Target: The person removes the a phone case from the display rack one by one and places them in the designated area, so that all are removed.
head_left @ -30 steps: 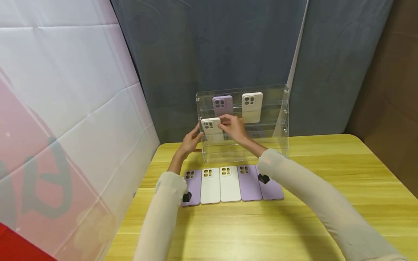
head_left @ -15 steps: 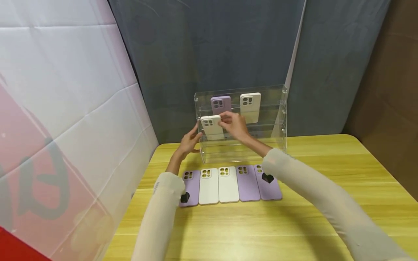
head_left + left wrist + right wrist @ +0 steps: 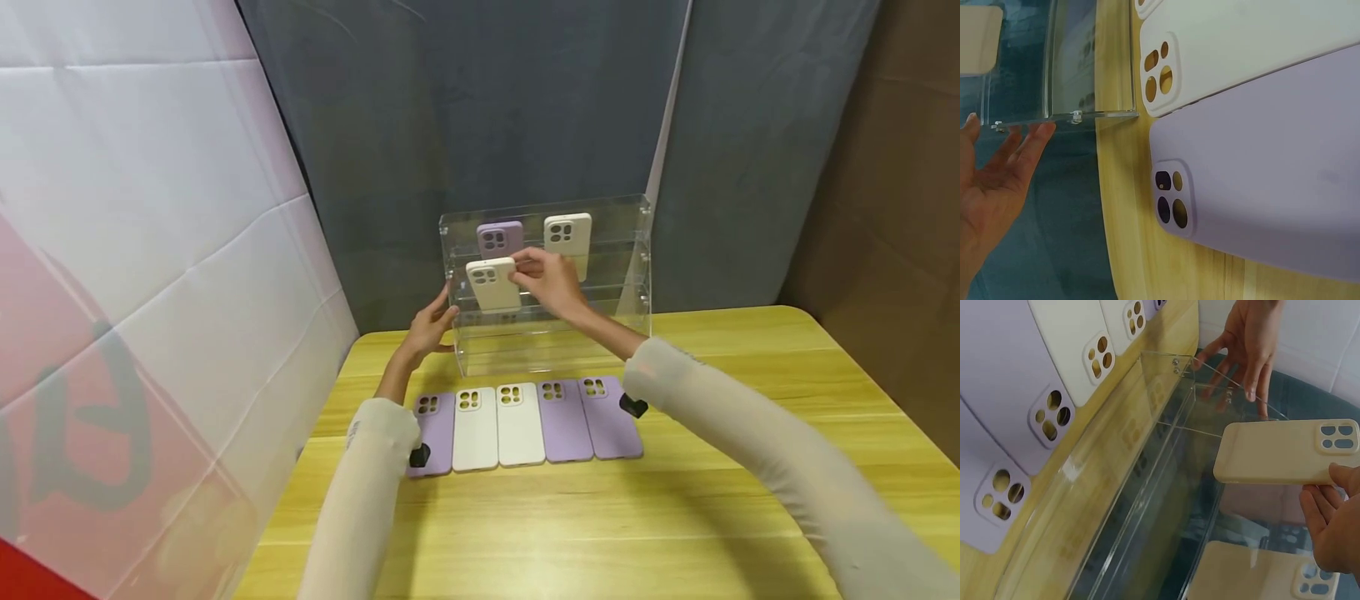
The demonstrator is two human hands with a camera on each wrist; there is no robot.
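Note:
In the head view my right hand (image 3: 553,282) pinches a white phone case (image 3: 495,287) by its right edge, thumb in front. The right wrist view shows this case (image 3: 1272,452) held in front of the clear tiered display rack (image 3: 551,337), its lower end free of the shelf lips. My left hand (image 3: 427,333) rests against the rack's left side, its fingers (image 3: 1034,145) fairly straight along the clear side panel. On the rack's top tier stand a purple phone case (image 3: 501,237), partly hidden by the held case, and another white case (image 3: 567,235).
Several phone cases lie side by side on the wooden table (image 3: 525,525) before the rack, among them a white one (image 3: 476,433) and a purple one (image 3: 611,421). Grey cloth (image 3: 465,108) hangs behind, and a white sheet (image 3: 150,208) rises on the left.
My right hand has lifted the white phone case upward, out of the rack's middle tier. My left hand has stayed at the rack's side. The head view has shifted slightly.

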